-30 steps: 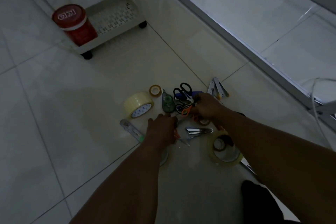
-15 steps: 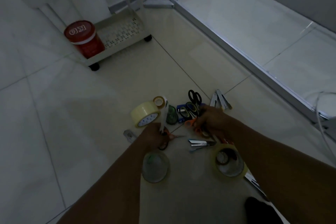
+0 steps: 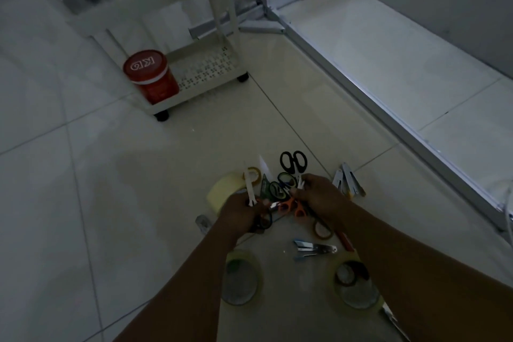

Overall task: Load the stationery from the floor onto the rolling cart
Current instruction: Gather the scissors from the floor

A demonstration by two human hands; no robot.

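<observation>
Stationery lies in a heap on the tiled floor. My left hand [image 3: 240,214] grips a pair of scissors [image 3: 251,189] with its white blades pointing up and dark handles below the palm. My right hand [image 3: 319,196] holds several scissors, among them an orange-handled pair [image 3: 291,207] and dark-handled ones [image 3: 283,186]. Black-handled scissors [image 3: 293,161] lie just beyond. Around them sit a wide tape roll [image 3: 224,191], a small tape roll [image 3: 254,173], two clear tape rolls [image 3: 241,280] [image 3: 355,290] and a stapler [image 3: 315,249]. The white rolling cart [image 3: 205,75] stands farther back.
A red lidded tub [image 3: 151,76] sits on the cart's bottom shelf. A metal frame rail [image 3: 388,119] runs diagonally along the right, with a stand base [image 3: 263,16] behind the cart. Folded metal clips [image 3: 348,179] lie to the right of the heap.
My head has lifted, bringing more of the cart into view. Both hands have risen from the heap with scissors in them; the left pair's blades now point up.
</observation>
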